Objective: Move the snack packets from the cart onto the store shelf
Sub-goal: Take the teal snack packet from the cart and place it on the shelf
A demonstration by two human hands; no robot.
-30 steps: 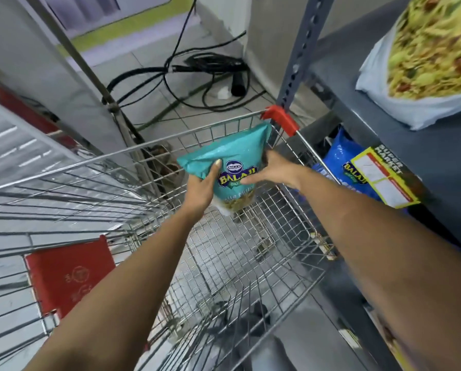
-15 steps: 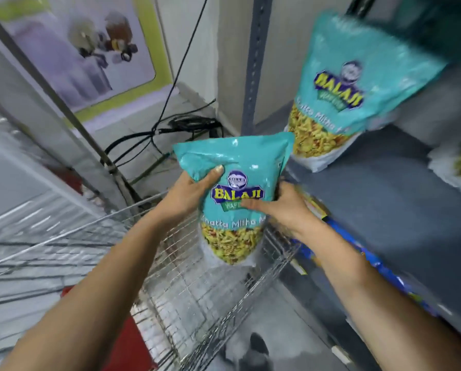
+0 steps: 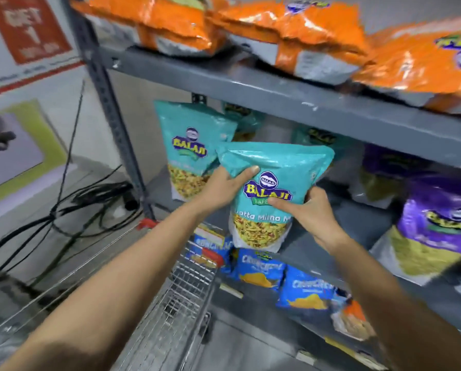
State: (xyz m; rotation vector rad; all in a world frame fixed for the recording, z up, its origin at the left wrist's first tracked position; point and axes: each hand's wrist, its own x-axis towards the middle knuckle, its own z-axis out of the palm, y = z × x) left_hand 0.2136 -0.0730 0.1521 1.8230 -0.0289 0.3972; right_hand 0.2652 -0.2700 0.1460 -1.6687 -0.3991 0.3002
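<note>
— Packet position? Where is the teal snack packet (image 3: 275, 183) seen?

— It is held upright in front of the middle shelf (image 3: 357, 226), above the cart (image 3: 186, 298) and just at the shelf's front edge. Whether its base is touching the shelf board cannot be told.

— How is it gripped?

— The left hand (image 3: 224, 188) is closed on its left edge, thumb laid across the front near the top. The right hand (image 3: 312, 212) is clamped on its right side, fingers spread over the printed logo.

— What is placed around it?

— A second teal packet (image 3: 192, 145) is stood upright on the same shelf, just behind and to the left. More teal packets are partly hidden further back. Purple packets (image 3: 438, 226) are set on the right of that shelf. Orange packets (image 3: 291, 30) are laid flat on the shelf above, and blue packets (image 3: 261, 269) are seen on the shelf below.

— And the cart?

— Only its wire basket is visible beneath the forearms; its contents cannot be made out.
</note>
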